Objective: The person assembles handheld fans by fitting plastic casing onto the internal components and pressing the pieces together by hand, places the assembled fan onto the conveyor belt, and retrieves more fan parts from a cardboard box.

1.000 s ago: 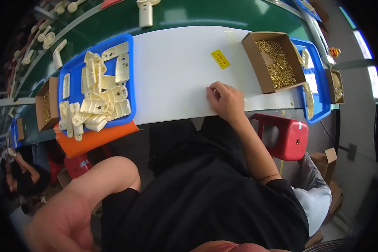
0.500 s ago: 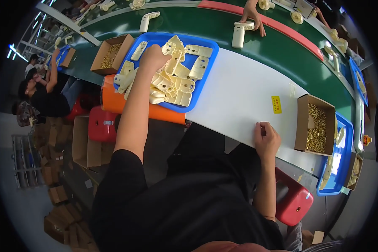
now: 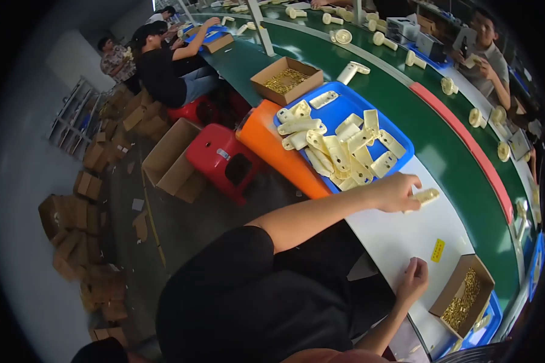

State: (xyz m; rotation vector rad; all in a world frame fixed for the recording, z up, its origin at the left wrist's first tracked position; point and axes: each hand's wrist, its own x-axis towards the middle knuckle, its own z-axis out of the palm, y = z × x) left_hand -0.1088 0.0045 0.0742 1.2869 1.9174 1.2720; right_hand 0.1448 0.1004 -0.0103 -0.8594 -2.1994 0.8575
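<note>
My left hand (image 3: pixel 398 193) is closed on a cream plastic shell part (image 3: pixel 427 197), above the white work board (image 3: pixel 381 233) just beyond the tray's near right edge. Many similar cream casing halves (image 3: pixel 339 151) lie heaped in the blue tray (image 3: pixel 404 137), some with small dark or brass spots in them. My right hand (image 3: pixel 413 278) rests at the board's near edge with its fingers curled together; whatever they may hold is hidden. Close to it stands a cardboard box (image 3: pixel 481 266) of small brass-coloured pieces (image 3: pixel 462 299).
Behind the tray runs a green conveyor (image 3: pixel 433 130) with a pink-red strip (image 3: pixel 466 145) and cream handheld fan bodies (image 3: pixel 352 71). Another box of brass pieces (image 3: pixel 286 81) stands left of the tray. Red stools (image 3: pixel 221 157) and cartons (image 3: pixel 169 157) are on the floor. Co-workers sit far left and across.
My left hand has come out of the tray to the right, holding one shell part over the board. The whole view has turned. The co-worker's hand by the fan is gone from there.
</note>
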